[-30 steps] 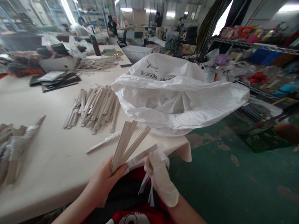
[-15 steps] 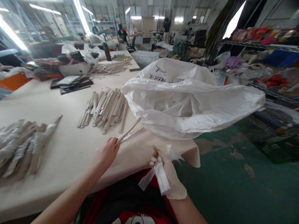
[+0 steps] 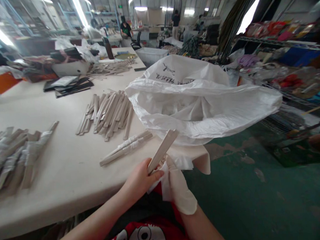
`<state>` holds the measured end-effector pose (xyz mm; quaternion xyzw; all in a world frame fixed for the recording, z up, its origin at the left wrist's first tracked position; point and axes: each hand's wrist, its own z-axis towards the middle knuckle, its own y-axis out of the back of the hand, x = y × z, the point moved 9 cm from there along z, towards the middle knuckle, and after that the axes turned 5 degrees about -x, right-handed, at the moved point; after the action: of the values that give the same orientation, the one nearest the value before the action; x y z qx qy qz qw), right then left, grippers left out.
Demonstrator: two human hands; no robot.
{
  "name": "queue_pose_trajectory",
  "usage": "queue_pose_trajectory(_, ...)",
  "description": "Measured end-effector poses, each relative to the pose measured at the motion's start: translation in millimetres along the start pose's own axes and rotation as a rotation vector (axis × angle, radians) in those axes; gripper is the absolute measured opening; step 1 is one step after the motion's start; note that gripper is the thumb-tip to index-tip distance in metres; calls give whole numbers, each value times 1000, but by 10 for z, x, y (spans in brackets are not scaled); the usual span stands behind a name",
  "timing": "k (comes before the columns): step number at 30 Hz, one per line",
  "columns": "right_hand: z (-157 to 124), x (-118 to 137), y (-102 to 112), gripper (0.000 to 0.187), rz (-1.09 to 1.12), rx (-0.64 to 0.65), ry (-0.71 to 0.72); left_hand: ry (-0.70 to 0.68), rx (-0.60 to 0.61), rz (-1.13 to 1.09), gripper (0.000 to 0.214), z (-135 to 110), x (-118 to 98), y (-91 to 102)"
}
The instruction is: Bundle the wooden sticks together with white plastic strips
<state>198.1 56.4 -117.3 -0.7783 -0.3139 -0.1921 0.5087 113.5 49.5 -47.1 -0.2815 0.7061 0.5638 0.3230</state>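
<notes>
My bare left hand (image 3: 141,178) grips the lower end of a flat grey strip (image 3: 163,149) that points up and to the right, at the table's near edge. My right hand (image 3: 178,189), in a white glove, is closed on a white wrapper or cloth (image 3: 163,182) pressed against the strip's base. A wrapped strip (image 3: 126,147) lies on the table just left of my hands. Beyond it lies a loose pile of several bare strips (image 3: 108,113). A big white sack (image 3: 199,100) stands open on the right.
Several foil-wrapped strips (image 3: 14,156) lie at the table's left. Black folders (image 3: 67,85), boxes and a grey bin (image 3: 151,55) sit further back on the cream table (image 3: 57,164). Wire shelves (image 3: 286,70) with goods stand right, above a green floor (image 3: 260,200). People work far behind.
My left hand set a wrapped strip down on the table, then came back to the table edge holding a strip upright. My gloved right hand rose to meet it.
</notes>
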Motion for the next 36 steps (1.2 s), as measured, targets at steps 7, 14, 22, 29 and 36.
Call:
queue_pose_trajectory(7, -14, 50, 77, 22, 59, -46, -27, 22, 92, -41, 26, -78, 9, -311)
queue_pose_trajectory(14, -210, 30, -28, 21, 201, 11, -232, 121, 39, -197, 16, 55, 264, -141)
queue_pose_trajectory(22, -161, 16, 137, 15, 185, -109, -179, 138, 45, -168, 19, 48, 212, 4)
queue_pose_trajectory(29, -232, -80, 99, 27, 154, -68, -226, 126, -66, -238, 20, 121, 6, 192)
queue_pose_trajectory(36, -426, -186, -203, 27, -32, 146, -241, 68, 0, -171, 17, 213, 97, 145)
